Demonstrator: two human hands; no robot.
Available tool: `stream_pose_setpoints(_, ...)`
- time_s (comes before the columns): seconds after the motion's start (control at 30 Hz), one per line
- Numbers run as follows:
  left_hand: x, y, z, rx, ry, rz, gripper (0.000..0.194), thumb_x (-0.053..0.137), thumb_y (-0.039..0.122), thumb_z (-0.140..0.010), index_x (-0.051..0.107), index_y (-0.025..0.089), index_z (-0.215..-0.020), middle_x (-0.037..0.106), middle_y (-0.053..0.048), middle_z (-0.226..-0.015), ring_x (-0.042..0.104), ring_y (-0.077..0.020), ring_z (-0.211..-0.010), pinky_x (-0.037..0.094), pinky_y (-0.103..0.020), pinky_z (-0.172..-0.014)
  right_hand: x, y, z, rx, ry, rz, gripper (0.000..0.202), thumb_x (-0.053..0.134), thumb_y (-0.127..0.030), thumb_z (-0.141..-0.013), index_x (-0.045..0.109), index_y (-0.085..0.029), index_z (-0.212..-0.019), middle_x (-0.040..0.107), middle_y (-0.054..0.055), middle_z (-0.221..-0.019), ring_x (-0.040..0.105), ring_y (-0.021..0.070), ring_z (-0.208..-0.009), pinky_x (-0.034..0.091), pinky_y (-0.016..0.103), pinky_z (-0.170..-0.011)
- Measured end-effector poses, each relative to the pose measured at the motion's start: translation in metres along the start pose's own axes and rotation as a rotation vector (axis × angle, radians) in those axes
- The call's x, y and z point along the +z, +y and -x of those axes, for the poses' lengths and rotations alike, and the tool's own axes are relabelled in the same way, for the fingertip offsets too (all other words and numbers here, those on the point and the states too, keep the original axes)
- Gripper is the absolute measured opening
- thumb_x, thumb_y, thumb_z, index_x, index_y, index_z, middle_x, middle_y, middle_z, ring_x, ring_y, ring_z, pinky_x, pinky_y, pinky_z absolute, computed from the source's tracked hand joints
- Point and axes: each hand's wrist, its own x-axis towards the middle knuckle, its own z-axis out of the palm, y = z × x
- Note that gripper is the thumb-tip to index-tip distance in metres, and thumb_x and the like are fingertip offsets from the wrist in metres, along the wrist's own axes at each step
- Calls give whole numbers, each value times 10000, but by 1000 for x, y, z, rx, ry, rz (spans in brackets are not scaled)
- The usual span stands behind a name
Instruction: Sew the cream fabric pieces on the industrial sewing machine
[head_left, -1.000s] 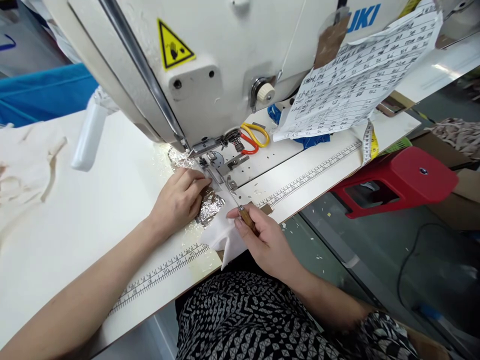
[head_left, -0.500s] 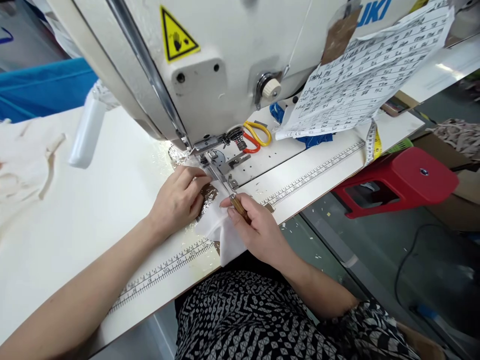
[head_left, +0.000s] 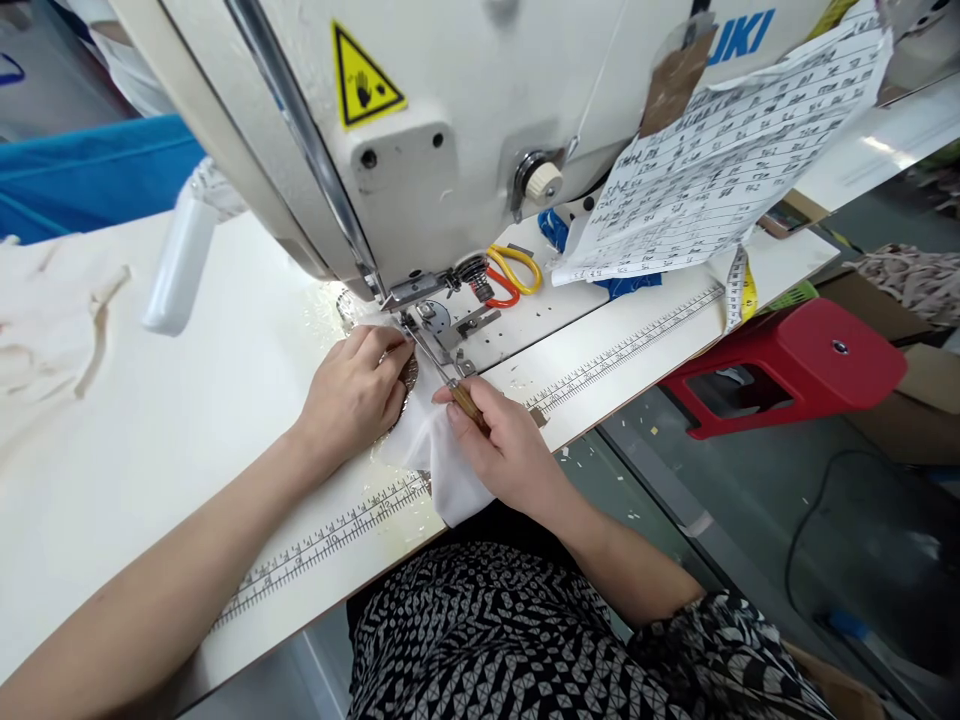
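One white cloth [head_left: 427,430] by a sewing machine's [head_left: 465,125] foot, on the white surface [head_left: 232,390]
Right hand [head_left: 502,440] gripping one wooden-handled tool [head_left: 469,405]; left hand [head_left: 356,390] on the cloth, fingers bent, grip unclear; blue bin [head_left: 82,175] beyond, contents hidden; one red stool [head_left: 832,365] at right on the floor [head_left: 757,465].

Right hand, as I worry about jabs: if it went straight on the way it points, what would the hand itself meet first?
Probably the left hand, just ahead of the right hand across the white fabric; depth is unclear in this single view.
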Motion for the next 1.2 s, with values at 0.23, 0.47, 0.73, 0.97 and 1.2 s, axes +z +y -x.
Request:
stream_pose_setpoints(0.23,-2,3,-7,-36,1,22,314,423,215,-921,630,143,-1146,615,-134,-1087,564,-255,-972,560,-420,-804,9,-13,2,-210,-13,111,229,367,-208,-988,558,-192,-1112,672,85,-1037,646,209,-881,514,343,-774)
stream_pose_setpoints(0.47,2,1,-22,-107,-18,-38,314,386,234,-969,640,178,-793,625,-108,-828,530,-217,-737,497,-348,-600,21,-35,14,-409,-120,77,298,310,-171,-994,548,-172,-1172,671,99,-1044,635,206,-933,525,327,-792)
stream_pose_setpoints(0.73,5,-11,-14,-395,144,471,197,578,350,-885,671,202,-795,687,-24,-883,646,-164,-844,535,-303,-740,-2,1,16,-83,88,369,333,329,-333,-1050,545,-134,-1207,703,119,-949,653,235,-766,444,327,-614)
stream_pose_setpoints(0.97,1,-10,-18,-475,126,613,147,623,338,-845,674,214,-785,684,-6,-875,635,-154,-847,526,-301,-767,3,16,-10,-84,79,694,286,402,-256,-1047,594,-118,-1208,728,128,-999,648,206,-716,339,295,-511)
stream_pose_setpoints(1.2,2,-11,-20,-509,123,610,195,627,397,-817,661,216,-753,683,-6,-859,627,-157,-828,504,-303,-752,5,15,-13,-112,60,794,275,446,-208,-1051,600,-102,-1252,717,115,-1085,677,203,-831,412,288,-555)
